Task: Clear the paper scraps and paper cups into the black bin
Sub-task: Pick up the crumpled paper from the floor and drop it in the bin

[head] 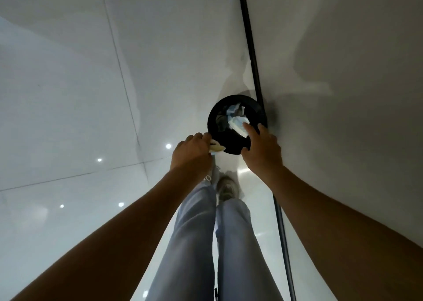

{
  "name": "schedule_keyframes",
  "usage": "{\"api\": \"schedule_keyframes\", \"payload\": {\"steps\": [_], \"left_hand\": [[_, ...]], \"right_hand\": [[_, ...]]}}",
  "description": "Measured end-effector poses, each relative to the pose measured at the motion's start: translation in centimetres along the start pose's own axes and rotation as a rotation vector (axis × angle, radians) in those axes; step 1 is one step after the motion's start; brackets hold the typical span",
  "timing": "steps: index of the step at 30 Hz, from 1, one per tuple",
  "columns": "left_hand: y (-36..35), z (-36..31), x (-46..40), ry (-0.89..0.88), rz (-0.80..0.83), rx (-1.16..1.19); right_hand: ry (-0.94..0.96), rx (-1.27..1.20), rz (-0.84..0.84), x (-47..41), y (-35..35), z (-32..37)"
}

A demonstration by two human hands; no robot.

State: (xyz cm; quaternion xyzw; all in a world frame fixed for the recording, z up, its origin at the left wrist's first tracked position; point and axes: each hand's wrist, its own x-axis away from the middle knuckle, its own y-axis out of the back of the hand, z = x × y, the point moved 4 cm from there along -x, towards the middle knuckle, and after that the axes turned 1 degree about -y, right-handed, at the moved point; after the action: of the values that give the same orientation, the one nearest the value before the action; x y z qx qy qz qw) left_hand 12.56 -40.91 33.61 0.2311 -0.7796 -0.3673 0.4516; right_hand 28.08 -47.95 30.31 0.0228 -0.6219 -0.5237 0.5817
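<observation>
A round black bin [214,119] stands on the floor against the wall, seen from above. Crumpled white and blue paper [235,122] lies inside it. My right hand [263,149] hovers over the bin's near right rim with fingers spread and straight, its fingertips at the paper. My left hand [191,155] is at the bin's near left rim and grips a pale paper scrap [216,147] that sticks out over the rim.
Glossy white floor tiles [91,117] stretch to the left. A grey wall [343,71] with a black baseboard strip [249,48] runs along the right. My legs and shoes [225,188] stand just short of the bin.
</observation>
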Motion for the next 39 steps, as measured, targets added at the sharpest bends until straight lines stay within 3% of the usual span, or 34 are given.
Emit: {"api": "schedule_keyframes", "payload": {"steps": [7, 12, 17, 23, 28, 39], "left_hand": [[-1.7, -3.7, -5.0, -0.087, 0.028, 0.006], [-3.3, -5.2, -7.5, -0.114, 0.223, -0.080], [-1.8, -4.8, -6.1, -0.115, 0.148, -0.089], [1.8, -2.8, -0.4, -0.038, 0.154, -0.106], [4.6, -0.9, 6.6, 0.128, 0.080, -0.068], [3.9, -1.5, 27.4, 0.453, -0.072, 0.154]], "right_hand": [[-0.081, -0.083, -0.010, 0.2, -0.4, -3.3], [-0.046, -0.108, -0.048, -0.3, 0.5, -3.1], [-0.013, -0.041, -0.049, 0.1, 2.3, -1.3], [0.103, 0.066, -0.015, 3.5, 4.2, 4.2], [0.271, 0.206, 0.019, 9.1, 4.9, 8.5], [0.541, 0.485, 0.065, 25.4, 3.9, 12.0]]}}
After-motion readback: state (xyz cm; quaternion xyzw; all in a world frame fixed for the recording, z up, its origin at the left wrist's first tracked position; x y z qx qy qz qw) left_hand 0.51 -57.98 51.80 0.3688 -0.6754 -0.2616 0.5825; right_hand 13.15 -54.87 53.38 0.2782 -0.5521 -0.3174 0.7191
